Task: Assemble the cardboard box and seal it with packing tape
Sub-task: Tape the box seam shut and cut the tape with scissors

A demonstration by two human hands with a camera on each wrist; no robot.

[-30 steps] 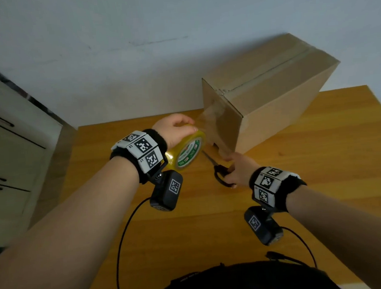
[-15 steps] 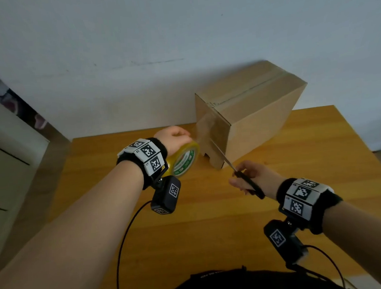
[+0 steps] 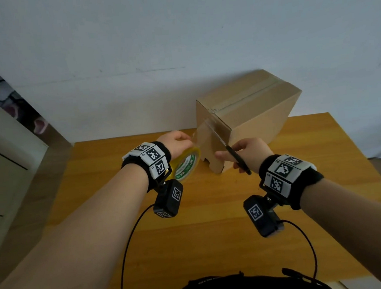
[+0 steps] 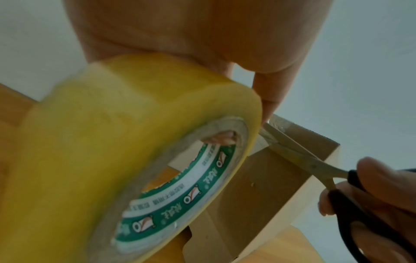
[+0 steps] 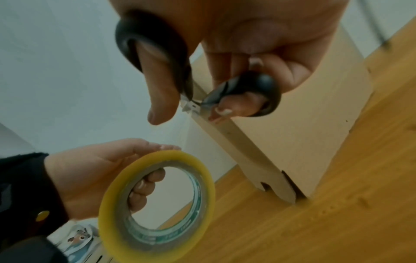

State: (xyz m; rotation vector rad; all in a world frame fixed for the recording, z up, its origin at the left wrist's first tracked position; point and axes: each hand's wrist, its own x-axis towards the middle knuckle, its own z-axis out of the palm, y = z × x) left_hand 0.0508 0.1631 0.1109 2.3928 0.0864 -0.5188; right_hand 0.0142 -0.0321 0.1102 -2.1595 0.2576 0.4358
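Note:
A closed cardboard box [image 3: 257, 117] stands at the back of the wooden table [image 3: 213, 233], with clear tape along its top seam. My left hand [image 3: 181, 142] grips a yellow tape roll [image 3: 187, 165] just left of the box's near end, fingers through its core [image 5: 146, 185]. A strip of tape runs from the roll [image 4: 135, 160] up to the box's top edge. My right hand [image 3: 228, 155] holds black-handled scissors [image 3: 230, 151], thumb and fingers in the loops [image 5: 157, 53]. The blades [image 4: 299, 154] lie against the box's end face at the taut strip.
A white cabinet [image 3: 4, 171] stands left of the table. A pale wall [image 3: 178, 43] rises right behind the box. Cables [image 3: 129, 250] hang from both wrist cameras over the table's near half. The table's right edge [image 3: 355, 155] lies beyond my right wrist.
My right hand lifted the scissors off the table and brought the blades up against the tape strip at the box's end. The left hand kept holding the roll beside the box.

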